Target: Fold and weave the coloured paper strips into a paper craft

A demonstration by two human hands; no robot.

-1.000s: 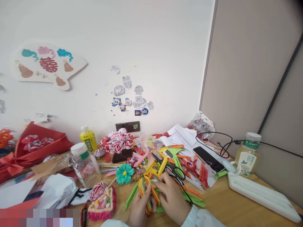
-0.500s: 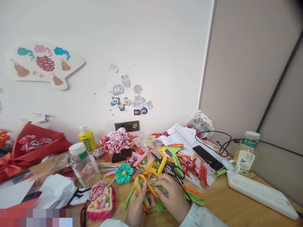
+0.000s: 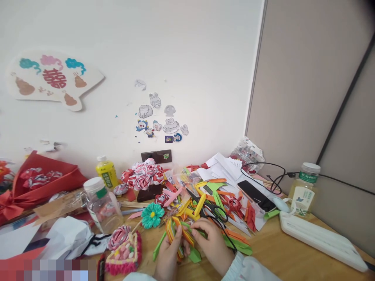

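Observation:
Between my hands is a folded-paper piece (image 3: 187, 235) of yellow, orange, white and green layers, with green points sticking out at its sides. My left hand (image 3: 169, 251) grips it from the left, thumb pressed on the front and fingertips showing behind. My right hand (image 3: 213, 242) pinches its right edge between thumb and forefinger, by a green strip. A teal flower (image 3: 152, 215) lies just beyond my left hand. Black-handled scissors (image 3: 215, 212) rest on the paper heap past my right hand.
Folded paper strips (image 3: 200, 205) pile up in the middle. A phone (image 3: 256, 194), a bottle (image 3: 304, 189) and a long white device (image 3: 322, 242) are at the right. On the left stand a clear jar (image 3: 102, 207), a yellow bottle (image 3: 107, 171) and a red-wrapped bouquet (image 3: 67, 177).
My right hand's fingers have drawn closer together at the paper's right edge. My left hand keeps its hold. The view has shifted very slightly.

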